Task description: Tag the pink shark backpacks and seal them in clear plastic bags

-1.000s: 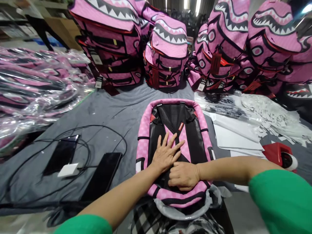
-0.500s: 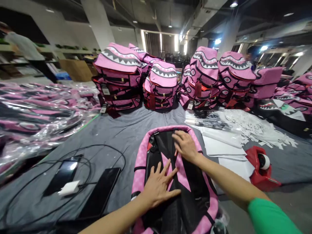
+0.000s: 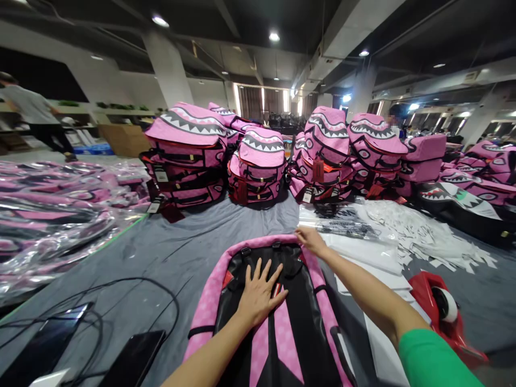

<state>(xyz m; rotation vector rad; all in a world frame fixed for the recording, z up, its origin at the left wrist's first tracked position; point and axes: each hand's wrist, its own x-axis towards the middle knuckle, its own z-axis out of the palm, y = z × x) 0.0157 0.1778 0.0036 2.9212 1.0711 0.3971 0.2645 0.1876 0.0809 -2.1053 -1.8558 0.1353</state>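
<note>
A pink and black backpack [image 3: 314,328] lies in front of me with its dark panel facing up, and its lower end runs out of view. My left hand [image 3: 258,295] presses flat on the panel, fingers spread, beside a small red and white tag [image 3: 276,290]. At the upper right corner of the bag, my right hand [image 3: 311,241] has its fingers closed on the pink padded edge. Its fingertips are partly hidden there.
Stacks of pink shark-mouth backpacks [image 3: 189,134] stand behind. Plastic-wrapped bags [image 3: 52,226] cover the left side. Phones [image 3: 133,357] and a black cable [image 3: 175,301] lie front left. White slips [image 3: 423,231], white sheets [image 3: 363,258] and a red tape dispenser [image 3: 435,306] lie right.
My right hand has moved from the panel to the bag's top right edge and closed on it. My left hand has slid up the panel. The view has tilted up.
</note>
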